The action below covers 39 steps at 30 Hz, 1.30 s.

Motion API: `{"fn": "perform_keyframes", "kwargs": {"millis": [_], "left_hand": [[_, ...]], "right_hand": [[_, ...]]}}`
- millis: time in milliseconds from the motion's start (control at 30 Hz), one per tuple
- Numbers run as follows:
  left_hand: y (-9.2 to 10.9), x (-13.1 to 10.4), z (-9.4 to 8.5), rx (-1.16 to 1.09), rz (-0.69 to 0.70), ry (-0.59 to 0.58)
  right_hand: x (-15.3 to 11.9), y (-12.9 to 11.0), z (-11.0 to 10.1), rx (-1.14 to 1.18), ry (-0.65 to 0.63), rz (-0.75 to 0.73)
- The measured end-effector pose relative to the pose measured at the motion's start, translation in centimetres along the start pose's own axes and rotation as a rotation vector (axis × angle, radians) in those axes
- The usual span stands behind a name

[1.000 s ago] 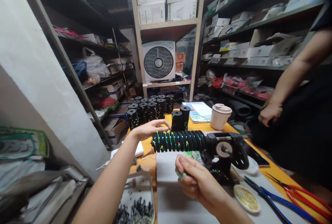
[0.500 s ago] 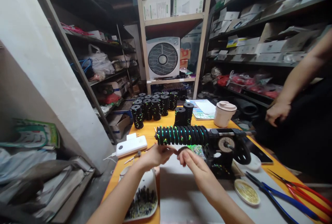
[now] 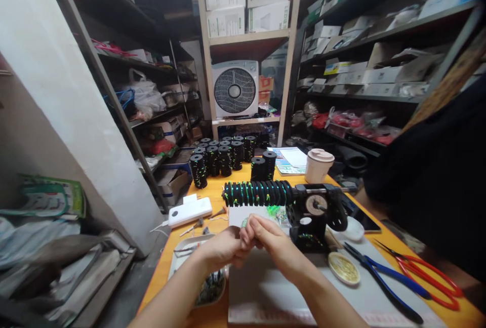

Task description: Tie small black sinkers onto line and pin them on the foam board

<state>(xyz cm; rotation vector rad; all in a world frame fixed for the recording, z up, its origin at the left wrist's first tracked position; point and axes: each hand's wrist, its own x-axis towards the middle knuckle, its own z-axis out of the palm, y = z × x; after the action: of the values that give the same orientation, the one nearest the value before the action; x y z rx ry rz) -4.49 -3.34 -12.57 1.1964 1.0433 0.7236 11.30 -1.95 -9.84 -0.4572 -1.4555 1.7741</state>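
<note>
Your right hand [image 3: 268, 234] is pinching a small pale-green bit [image 3: 244, 222], can't tell if your left hand [image 3: 225, 247] is gripping anything, and that black ridged, green-flecked cylinder [image 3: 258, 194] is lying crossways just beyond both.

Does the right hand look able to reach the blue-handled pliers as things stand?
Probably yes: the right hand is against the left hand, but the blue-handled pliers lie uncovered, with a low dish roughly between.

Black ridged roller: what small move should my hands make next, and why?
Perhaps lift your left hand toward the black ridged roller: it meets your right hand below the roller, clear of it, and something pale green shows where the hands meet.
</note>
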Motion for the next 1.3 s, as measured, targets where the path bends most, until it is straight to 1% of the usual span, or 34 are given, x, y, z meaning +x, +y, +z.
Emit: {"fn": "perform_keyframes", "kwargs": {"millis": [67, 133, 167, 233, 300, 367, 400, 467, 500, 567, 633, 667, 733, 833, 933, 1000, 1067, 1167, 1233, 1300], "left_hand": [[-0.1, -0.6, -0.8, 0.044, 0.062, 0.094], [0.3, -1.1, -2.3, 0.077, 0.149, 0.216], [1.0, -1.3, -3.3, 0.088, 0.199, 0.282], [3.2, -1.1, -5.3, 0.103, 0.301, 0.401], [6.6, -0.2, -6.7, 0.136, 0.406, 0.442], [10.8, 1.5, -7.0, 0.218, 0.454, 0.380], [13.0, 2.6, -6.6, 0.280, 0.448, 0.311], [16.6, 4.9, -5.2, 0.425, 0.396, 0.137], [18.0, 6.1, -4.2, 0.490, 0.362, 0.044], [19.8, 8.2, -2.3, 0.605, 0.286, -0.123], [20.4, 10.0, -1.0, 0.686, 0.230, -0.245], [20.4, 10.8, -0.6, 0.713, 0.213, -0.286], [20.2, 12.2, -0.4, 0.751, 0.181, -0.349], [19.4, 14.2, -1.3, 0.780, 0.093, -0.420], [17.6, 16.0, -2.8, 0.758, -0.022, -0.465], [15.5, 16.6, -3.5, 0.706, -0.085, -0.475], [13.0, 16.4, -3.8, 0.632, -0.129, -0.472], [9.2, 14.8, -3.0, 0.484, -0.142, -0.431], [7.1, 13.2, -2.0, 0.365, -0.116, -0.365], [5.6, 11.7, -0.8, 0.224, -0.051, -0.246]], "right_hand": [[-0.5, 0.4, 0.2, 0.085, 0.013, 0.027], [-1.1, 0.7, 0.3, 0.162, 0.028, 0.068], [-1.3, 0.7, 0.4, 0.194, 0.036, 0.084], [-1.5, 0.7, 0.6, 0.248, 0.053, 0.100], [-1.4, 0.7, 0.7, 0.289, 0.064, 0.098], [-1.2, 0.8, 0.8, 0.321, 0.063, 0.094], [-1.1, 0.8, 0.8, 0.333, 0.059, 0.091], [-0.8, 0.9, 0.9, 0.354, 0.048, 0.085], [-0.8, 0.9, 0.9, 0.362, 0.041, 0.083], [-0.6, 1.0, 0.8, 0.374, 0.025, 0.079], [-0.5, 1.1, 0.7, 0.378, 0.009, 0.077], [-0.5, 1.2, 0.6, 0.375, 0.003, 0.075], [-0.4, 1.4, 0.4, 0.358, -0.004, 0.069], [-0.3, 1.5, 0.2, 0.292, -0.001, 0.050], [-0.3, 1.4, 0.0, 0.170, 0.025, 0.023], [-0.3, 1.2, -0.1, 0.060, 0.060, -0.002], [-0.5, 1.0, -0.2, -0.074, 0.108, -0.033], [-1.1, 0.7, -0.3, -0.307, 0.203, -0.069], [-1.6, 0.3, -0.4, -0.463, 0.270, -0.091], [-1.9, 0.0, -0.3, -0.599, 0.333, -0.117]]}}
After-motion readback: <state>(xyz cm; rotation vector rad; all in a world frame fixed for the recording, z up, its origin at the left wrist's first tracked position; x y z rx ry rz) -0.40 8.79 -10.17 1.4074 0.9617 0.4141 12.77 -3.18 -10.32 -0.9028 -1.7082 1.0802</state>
